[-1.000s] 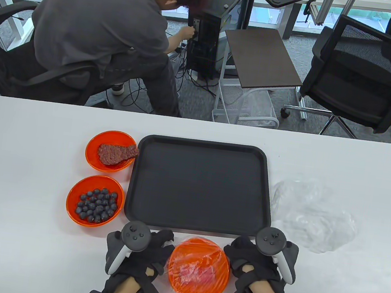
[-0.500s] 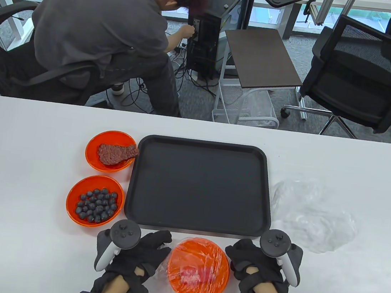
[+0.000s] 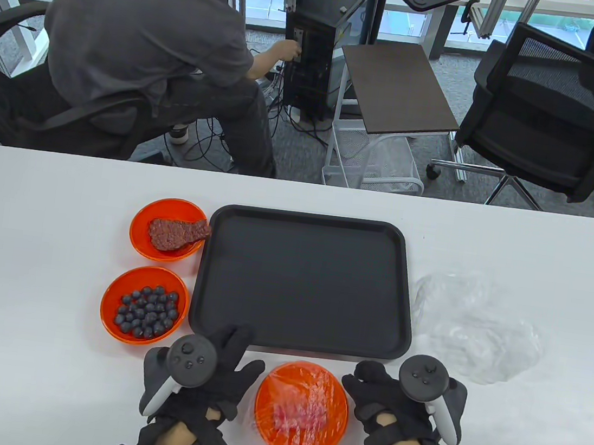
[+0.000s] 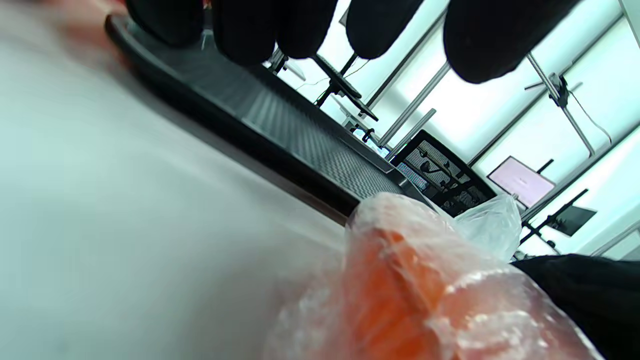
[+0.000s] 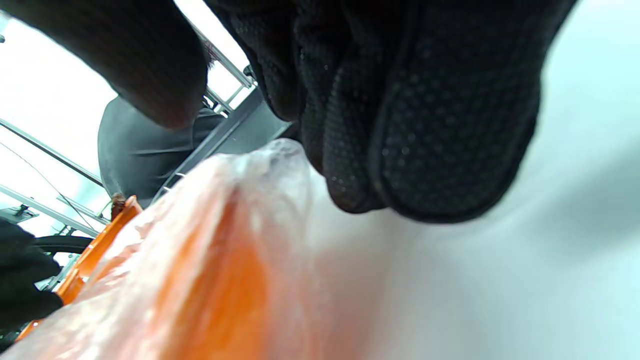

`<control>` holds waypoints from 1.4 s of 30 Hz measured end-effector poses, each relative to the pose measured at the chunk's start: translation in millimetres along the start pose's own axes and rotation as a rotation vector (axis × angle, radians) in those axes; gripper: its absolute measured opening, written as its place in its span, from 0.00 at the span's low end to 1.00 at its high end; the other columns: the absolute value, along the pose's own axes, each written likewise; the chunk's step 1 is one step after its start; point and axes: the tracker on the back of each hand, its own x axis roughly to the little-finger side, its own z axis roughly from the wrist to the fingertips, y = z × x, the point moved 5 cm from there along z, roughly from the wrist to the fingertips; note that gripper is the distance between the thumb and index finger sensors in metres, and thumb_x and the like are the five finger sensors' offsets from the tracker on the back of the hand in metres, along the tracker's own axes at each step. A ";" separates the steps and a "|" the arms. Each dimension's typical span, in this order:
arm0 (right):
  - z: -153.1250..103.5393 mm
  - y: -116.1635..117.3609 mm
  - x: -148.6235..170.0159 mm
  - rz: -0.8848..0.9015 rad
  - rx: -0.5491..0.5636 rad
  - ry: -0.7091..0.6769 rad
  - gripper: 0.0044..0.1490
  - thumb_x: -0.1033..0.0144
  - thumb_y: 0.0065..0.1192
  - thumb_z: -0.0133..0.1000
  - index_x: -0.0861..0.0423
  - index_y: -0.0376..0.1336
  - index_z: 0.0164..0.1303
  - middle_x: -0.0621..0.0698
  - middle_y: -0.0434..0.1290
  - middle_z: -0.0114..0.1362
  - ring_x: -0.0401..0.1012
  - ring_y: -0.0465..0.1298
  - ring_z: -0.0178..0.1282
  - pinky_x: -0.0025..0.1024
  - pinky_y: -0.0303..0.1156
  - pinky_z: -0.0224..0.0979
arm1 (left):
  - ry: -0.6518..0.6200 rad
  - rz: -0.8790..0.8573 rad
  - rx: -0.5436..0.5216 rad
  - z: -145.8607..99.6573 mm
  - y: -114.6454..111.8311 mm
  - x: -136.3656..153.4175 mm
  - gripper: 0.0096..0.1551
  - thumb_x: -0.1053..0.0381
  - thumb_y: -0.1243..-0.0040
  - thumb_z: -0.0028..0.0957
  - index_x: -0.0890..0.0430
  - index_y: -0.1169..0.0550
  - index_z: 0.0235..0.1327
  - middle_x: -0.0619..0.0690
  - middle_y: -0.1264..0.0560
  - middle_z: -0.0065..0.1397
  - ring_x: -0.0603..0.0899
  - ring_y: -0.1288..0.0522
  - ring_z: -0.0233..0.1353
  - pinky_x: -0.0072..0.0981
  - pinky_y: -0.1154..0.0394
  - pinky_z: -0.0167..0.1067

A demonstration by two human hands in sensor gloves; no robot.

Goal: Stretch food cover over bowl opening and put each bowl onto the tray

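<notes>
covered bowl (image 3: 302, 410) is sitting at the tray's (image 3: 296, 343) six o'clock, awaiting transfer, with the left hand (image 3: 210, 380) at its nine o'clock spreading straight fingers while the right hand (image 3: 388, 404) at three o'clock is curling fingers beside the film-wrapped rim, grip unclear.

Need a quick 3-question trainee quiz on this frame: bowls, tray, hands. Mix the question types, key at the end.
1. True or false: the black tray already holds a bowl.
2. Multiple choice: which bowl has a food cover stretched over it? A) the covered bowl between the hands B) the blueberry bowl C) the meat bowl
3. Fill in: the spare clear covers lie on the table to the ____ of the tray in the table view.

Key:
1. False; the tray is bare.
2. A; the left hand and right hand sit either side of it.
3. Right.
</notes>
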 end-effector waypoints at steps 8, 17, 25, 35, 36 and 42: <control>-9.5 14.8 -18.8 -0.071 0.022 -0.051 0.47 0.56 0.77 0.51 0.68 0.65 0.75 0.67 0.76 0.67 0.59 0.87 0.54 0.38 0.91 0.40 | 0.134 0.280 0.003 10.9 13.1 -5.2 0.55 0.12 0.57 0.44 0.31 0.52 0.86 0.44 0.66 0.92 0.63 0.71 0.89 0.72 0.70 0.76; -8.7 24.1 -25.7 -0.122 0.043 -0.063 0.38 0.67 0.81 0.48 0.68 0.72 0.67 0.64 0.83 0.59 0.52 0.92 0.42 0.24 0.94 0.36 | 0.206 0.287 0.048 17.5 -7.5 10.3 0.56 0.12 0.62 0.43 0.30 0.56 0.85 0.42 0.71 0.90 0.58 0.77 0.87 0.69 0.75 0.74; -2.0 -0.9 -23.2 -0.034 0.055 -0.050 0.34 0.70 0.81 0.47 0.68 0.75 0.64 0.64 0.85 0.55 0.52 0.93 0.38 0.25 0.94 0.33 | 0.225 0.251 0.041 16.2 -4.9 16.8 0.55 0.13 0.62 0.44 0.31 0.55 0.85 0.42 0.71 0.90 0.58 0.77 0.87 0.68 0.76 0.74; 68.4 -79.4 -23.2 0.063 0.249 0.117 0.35 0.70 0.80 0.47 0.68 0.75 0.64 0.65 0.84 0.56 0.53 0.93 0.39 0.26 0.94 0.34 | 0.226 0.266 0.065 13.8 -10.5 15.9 0.55 0.13 0.62 0.45 0.31 0.56 0.85 0.42 0.72 0.89 0.58 0.78 0.87 0.68 0.76 0.73; 77.3 -83.9 -22.3 0.072 0.271 0.141 0.35 0.70 0.80 0.47 0.68 0.75 0.64 0.65 0.84 0.56 0.53 0.93 0.39 0.26 0.94 0.34 | 0.228 0.270 0.069 13.8 -12.4 15.0 0.54 0.13 0.62 0.45 0.31 0.56 0.85 0.42 0.72 0.89 0.58 0.78 0.87 0.67 0.76 0.73; 120.5 -96.9 -16.1 0.133 0.383 0.263 0.35 0.70 0.81 0.47 0.67 0.74 0.65 0.65 0.84 0.56 0.54 0.92 0.40 0.27 0.94 0.35 | 0.225 0.277 0.105 13.6 -20.3 12.7 0.54 0.14 0.61 0.45 0.31 0.57 0.85 0.42 0.72 0.89 0.57 0.78 0.86 0.67 0.77 0.74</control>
